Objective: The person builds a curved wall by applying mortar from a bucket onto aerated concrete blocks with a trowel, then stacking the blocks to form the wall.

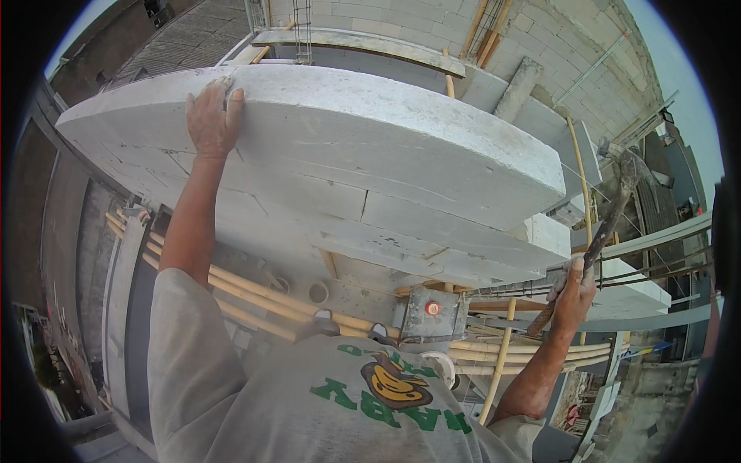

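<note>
A wall of white lightweight blocks curves across the picture in front of me, with thin joint lines in its near face. My left hand rests on its top edge toward the left, fingers apart and dusted white. Off the wall's right end, my right hand is closed round the dark handle of a hammer. The hammer tilts up and away to the right, apart from the wall. Its head is at the upper end, somewhat blurred, so its exact shape is unclear.
Bamboo poles run below me, near my feet. A dusty grey box and a small bucket stand lower down. Behind the wall are a plank, upright rebar and another block wall.
</note>
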A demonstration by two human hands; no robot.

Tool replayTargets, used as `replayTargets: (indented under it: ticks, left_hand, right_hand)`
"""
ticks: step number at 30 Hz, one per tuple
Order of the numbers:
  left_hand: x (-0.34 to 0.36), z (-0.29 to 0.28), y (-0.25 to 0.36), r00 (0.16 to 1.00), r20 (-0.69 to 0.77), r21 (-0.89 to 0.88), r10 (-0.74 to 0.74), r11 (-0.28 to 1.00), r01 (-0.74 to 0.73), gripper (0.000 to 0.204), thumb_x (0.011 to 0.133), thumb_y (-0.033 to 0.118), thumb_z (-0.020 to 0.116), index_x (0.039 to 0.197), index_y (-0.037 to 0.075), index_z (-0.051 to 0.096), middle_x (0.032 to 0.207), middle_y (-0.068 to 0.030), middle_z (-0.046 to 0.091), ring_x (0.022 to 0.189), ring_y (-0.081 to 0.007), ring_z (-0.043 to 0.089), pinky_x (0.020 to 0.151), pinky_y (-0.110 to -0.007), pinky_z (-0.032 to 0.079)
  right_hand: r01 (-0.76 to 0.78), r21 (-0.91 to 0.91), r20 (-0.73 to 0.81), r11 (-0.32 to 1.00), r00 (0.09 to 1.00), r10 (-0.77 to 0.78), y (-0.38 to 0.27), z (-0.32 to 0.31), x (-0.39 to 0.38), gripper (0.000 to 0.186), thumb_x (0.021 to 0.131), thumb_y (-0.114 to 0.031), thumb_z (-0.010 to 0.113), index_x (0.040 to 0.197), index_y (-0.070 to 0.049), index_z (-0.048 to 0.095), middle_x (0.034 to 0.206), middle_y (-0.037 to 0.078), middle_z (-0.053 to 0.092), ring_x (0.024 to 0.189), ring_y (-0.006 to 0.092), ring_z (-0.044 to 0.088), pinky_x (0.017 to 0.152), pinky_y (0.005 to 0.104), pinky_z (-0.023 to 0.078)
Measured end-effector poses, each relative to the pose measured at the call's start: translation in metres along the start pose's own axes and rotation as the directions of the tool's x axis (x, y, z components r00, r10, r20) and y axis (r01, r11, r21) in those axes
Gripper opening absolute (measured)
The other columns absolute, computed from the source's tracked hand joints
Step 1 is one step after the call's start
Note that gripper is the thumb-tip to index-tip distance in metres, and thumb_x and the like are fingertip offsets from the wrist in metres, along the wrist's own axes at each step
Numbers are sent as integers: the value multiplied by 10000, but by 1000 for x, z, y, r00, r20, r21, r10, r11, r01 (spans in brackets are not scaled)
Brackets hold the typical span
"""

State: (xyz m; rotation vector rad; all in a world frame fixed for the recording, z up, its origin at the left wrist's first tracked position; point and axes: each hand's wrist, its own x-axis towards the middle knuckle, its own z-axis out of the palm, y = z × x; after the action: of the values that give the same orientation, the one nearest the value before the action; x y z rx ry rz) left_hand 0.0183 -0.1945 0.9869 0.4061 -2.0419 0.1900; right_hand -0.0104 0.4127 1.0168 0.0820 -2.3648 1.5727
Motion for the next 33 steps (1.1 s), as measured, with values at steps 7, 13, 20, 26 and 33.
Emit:
replayTargets:
  ticks: [7, 13, 20, 26, 33]
  left_hand:
    - [5, 10, 4, 999, -43, -14, 16, 1000, -16, 429, 911, 435, 473, 1092, 71, 610, 1132, -95, 617, 1132, -253, 540, 1042, -561, 287]
    - [-3, 4, -11, 999, -52, 7, 3, 1000, -2, 444, 906, 456, 477, 1085, 73, 615, 1139, -100, 618, 1131, -257, 543, 1048, -562, 278]
    - [2, 9, -5, 994, -106, -42, 30, 999, -34, 441, 913, 461, 473, 1070, 78, 626, 1112, -108, 629, 1105, -261, 558, 1060, -545, 268]
    - [-4, 11, -13, 997, -81, -56, 8, 998, -13, 462, 904, 490, 476, 1086, 92, 627, 1117, -111, 626, 1103, -254, 557, 1067, -529, 261]
    - [-1, 16, -12, 997, -76, -69, 9, 997, -15, 509, 902, 531, 452, 1109, 102, 630, 1122, -97, 625, 1107, -241, 556, 1083, -510, 241]
  right_hand:
    - [402, 322, -14, 857, 907, -420, -195, 1, 70, 316, 952, -367, 525, 889, -58, 524, 599, -17, 424, 483, 46, 416, 450, 187, 340]
    - [586, -440, 350, 681, 810, -471, -152, 106, 71, 353, 916, -328, 574, 877, 22, 540, 609, 100, 509, 612, 207, 566, 615, 350, 455]
    - [564, -507, 665, 652, 737, -121, -159, 111, 53, 311, 830, -273, 638, 847, 26, 554, 620, 154, 519, 540, 249, 465, 560, 365, 429]
    - [497, -13, 154, 868, 858, -490, -242, 128, 60, 301, 889, -347, 603, 865, -47, 576, 566, -32, 455, 416, 39, 398, 412, 199, 338]
    - [693, -489, 686, 530, 681, -257, -205, 214, 45, 269, 858, -210, 568, 930, 49, 558, 818, 277, 624, 823, 413, 618, 803, 460, 458]
